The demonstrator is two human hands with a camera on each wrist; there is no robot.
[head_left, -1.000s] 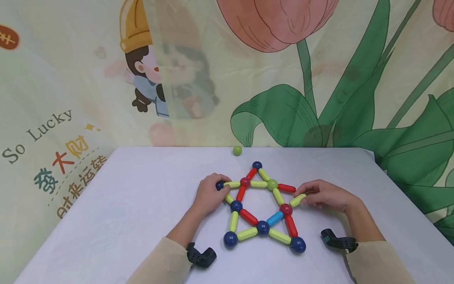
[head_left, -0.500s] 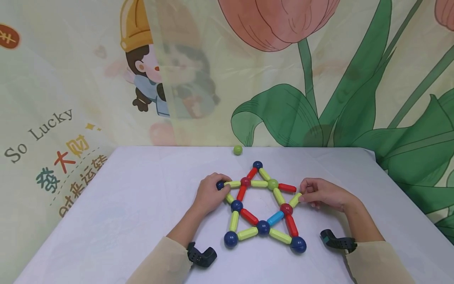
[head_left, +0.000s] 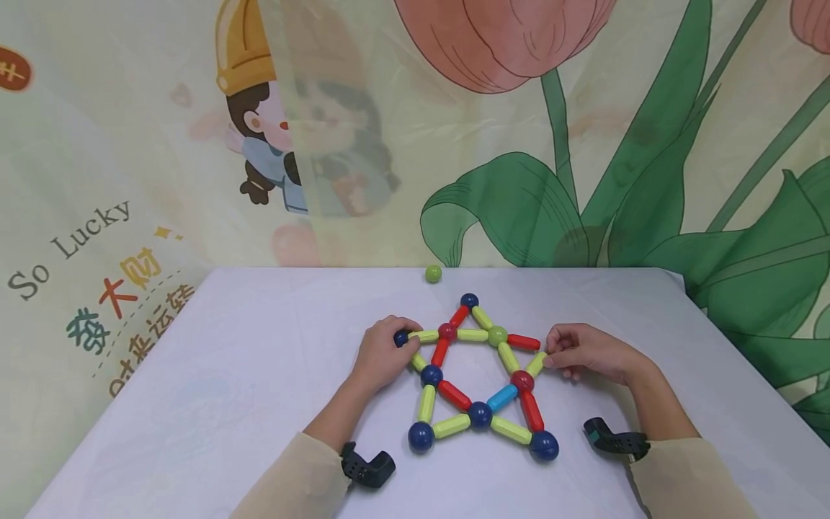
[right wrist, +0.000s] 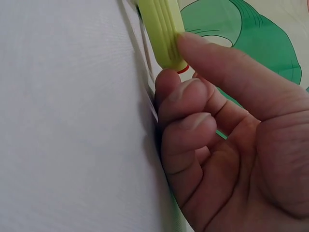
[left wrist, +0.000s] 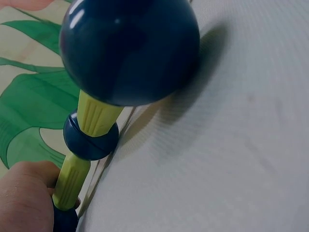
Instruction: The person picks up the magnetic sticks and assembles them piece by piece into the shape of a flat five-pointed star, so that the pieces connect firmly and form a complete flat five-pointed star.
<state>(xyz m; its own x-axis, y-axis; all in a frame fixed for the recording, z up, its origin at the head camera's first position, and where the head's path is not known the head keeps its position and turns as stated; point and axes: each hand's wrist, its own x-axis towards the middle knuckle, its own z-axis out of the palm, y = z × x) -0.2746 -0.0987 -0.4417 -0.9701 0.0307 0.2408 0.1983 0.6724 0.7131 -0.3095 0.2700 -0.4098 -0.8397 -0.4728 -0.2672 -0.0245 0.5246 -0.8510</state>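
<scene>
A star-shaped figure of magnetic rods and balls lies on the table. My left hand (head_left: 387, 353) grips the dark blue ball (head_left: 400, 339) at the star's left tip, fingers over its far side and thumb in front. In the left wrist view, part of that hand shows beside a yellow-green rod (left wrist: 72, 181). At the right, my right hand (head_left: 586, 352) pinches the outer end of a yellow-green rod (head_left: 536, 364) that runs up from a red ball (head_left: 521, 381). Its thumb presses the rod's side in the right wrist view, with the other fingers curled below. A red rod (head_left: 524, 342) points toward this hand from a green ball (head_left: 497, 336).
One loose green ball (head_left: 433, 274) sits at the table's back edge. The white-covered table (head_left: 272, 346) ends at a printed cloth backdrop (head_left: 363, 144). Black bands with cameras (head_left: 368, 467) are on both wrists.
The right hand has shifted slightly left and swung the yellow-green rod's free end up toward the red rod's end. The left hand stays on the blue ball.
</scene>
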